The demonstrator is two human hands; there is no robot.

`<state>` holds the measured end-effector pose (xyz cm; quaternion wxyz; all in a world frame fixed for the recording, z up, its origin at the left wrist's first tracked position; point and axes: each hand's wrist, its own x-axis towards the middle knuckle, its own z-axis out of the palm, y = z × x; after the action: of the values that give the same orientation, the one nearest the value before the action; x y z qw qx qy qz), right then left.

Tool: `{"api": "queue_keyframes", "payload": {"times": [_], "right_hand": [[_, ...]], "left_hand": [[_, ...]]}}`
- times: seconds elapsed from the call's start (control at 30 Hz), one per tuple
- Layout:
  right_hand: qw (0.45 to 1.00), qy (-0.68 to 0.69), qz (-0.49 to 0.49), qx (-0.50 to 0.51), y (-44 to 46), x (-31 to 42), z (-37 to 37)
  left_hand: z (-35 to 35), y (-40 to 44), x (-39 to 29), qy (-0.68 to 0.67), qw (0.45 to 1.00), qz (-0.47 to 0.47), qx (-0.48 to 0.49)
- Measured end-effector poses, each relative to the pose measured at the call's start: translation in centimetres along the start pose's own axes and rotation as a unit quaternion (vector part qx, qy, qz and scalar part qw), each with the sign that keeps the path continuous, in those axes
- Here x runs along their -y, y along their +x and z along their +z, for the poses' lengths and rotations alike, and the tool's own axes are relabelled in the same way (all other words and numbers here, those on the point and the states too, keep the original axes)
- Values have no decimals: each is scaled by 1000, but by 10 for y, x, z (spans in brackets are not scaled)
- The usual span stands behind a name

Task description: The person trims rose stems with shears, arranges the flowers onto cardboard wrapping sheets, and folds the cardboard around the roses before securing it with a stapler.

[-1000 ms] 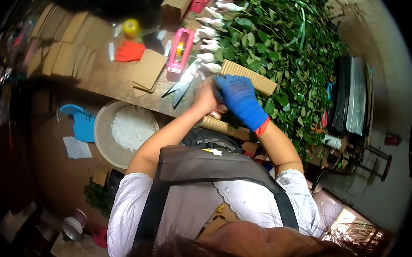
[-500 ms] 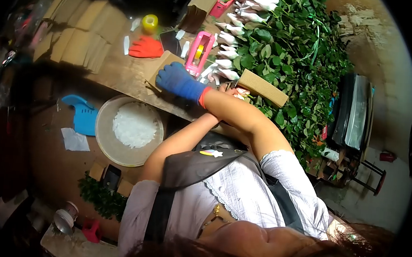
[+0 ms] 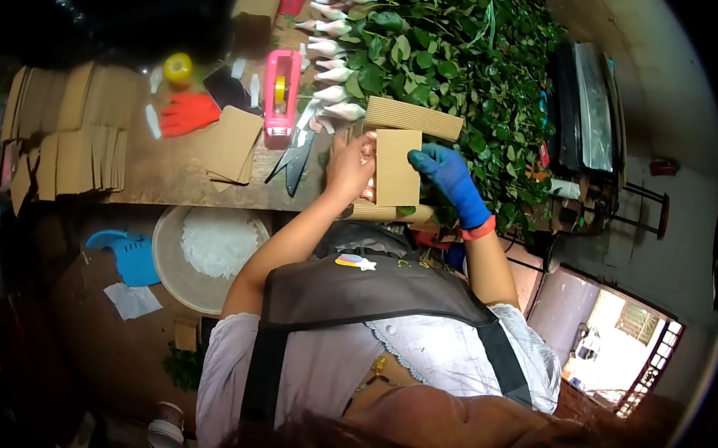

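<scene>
Lying at the far left of the workbench point(image 3: 163, 173) are rows of stacked cardboard point(image 3: 102, 152). To their right, a red glove point(image 3: 190, 114) is resting near a roll of yellow tape point(image 3: 177, 68), and a small pile of cards point(image 3: 233, 144) is sitting close to the bench's front edge. A pink tape dispenser point(image 3: 278, 127) is standing next, with scissors point(image 3: 297, 163) lying near its lower end. White-wrapped buds point(image 3: 332, 94) are lining up further right, pointing left.

The bare left hand point(image 3: 349, 167) is bending its fingers at the left edge of the cardboard piece point(image 3: 398, 168); whether it is gripping anything cannot be told, the fingertips being partly hidden. The cardboard piece is showing its flat face to the camera near the bench's front edge, its long axis running front to back, one short end facing the person. A corrugated strip point(image 3: 414, 118) is lying just beyond, its long axis running crosswise. The blue-gloved right hand point(image 3: 447, 176) is pinching the piece's right edge. Leafy stems point(image 3: 469, 74) are spreading behind.

Compared with half a second earlier, the right hand is no longer crossing the left arm toward the pile; the cardboard piece is now showing between both hands.
</scene>
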<state>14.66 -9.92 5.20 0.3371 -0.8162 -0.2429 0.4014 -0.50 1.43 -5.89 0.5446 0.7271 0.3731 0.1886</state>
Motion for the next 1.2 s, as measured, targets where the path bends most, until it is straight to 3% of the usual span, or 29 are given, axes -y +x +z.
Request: {"api": "queue_keyframes", "payload": {"times": [0.1, 0.23, 0.27, 0.3, 0.37, 0.47, 0.5, 0.57, 0.67, 0.77, 0.8, 0.9, 0.97, 1.03, 1.1, 1.13, 1.17, 1.2], "right_hand": [[995, 66, 70, 17, 6, -22, 2], [996, -5, 86, 29, 18, -21, 18], [996, -39, 83, 22, 19, -18, 20], [997, -23, 77, 19, 19, -19, 22], [998, 8, 65, 15, 19, -22, 22], [998, -11, 55, 23, 23, -28, 23], [999, -20, 44, 24, 23, -30, 23], [999, -36, 20, 23, 26, -36, 22], [998, -64, -9, 15, 30, -41, 22], [954, -291, -74, 8, 32, -32, 14], [891, -428, -151, -25, 29, -28, 9], [934, -277, -221, 42, -17, -9, -14], [940, -132, -59, 310, -62, -27, -46], [923, -152, 50, 349, -54, -109, -46], [911, -352, -171, 128, -57, -187, -34], [894, -398, -185, 84, -66, -191, -22], [941, -295, -123, 114, -71, -193, -19], [958, -164, -166, 164, -73, -170, -19]], "left_hand": [[5, -3, 9, -8, 1000, 22, -20], [6, 0, 41, -88, 994, 57, -6], [0, -4, 48, -59, 995, 69, -33], [-7, -5, 59, -134, 986, 72, -66], [-37, -13, 56, -171, 983, 7, -59], [-66, -20, 18, -48, 998, 35, -33], [-68, -18, -1, -21, 994, 105, 17], [-62, -9, -28, 35, 962, 242, 120], [-35, 10, -39, 216, 902, 324, 188], [-24, 24, -64, 339, 871, 184, 305], [-21, 25, -66, 357, 863, 182, 308], [-20, 29, -74, 372, 855, 149, 328], [-20, 29, -77, 381, 855, 135, 326], [-24, 30, -96, 392, 842, 107, 353], [-19, 33, -92, 403, 839, 105, 350], [-17, 32, -91, 408, 837, 103, 349], [-17, 32, -91, 407, 839, 106, 344], [-17, 32, -93, 408, 841, 109, 338]]}}
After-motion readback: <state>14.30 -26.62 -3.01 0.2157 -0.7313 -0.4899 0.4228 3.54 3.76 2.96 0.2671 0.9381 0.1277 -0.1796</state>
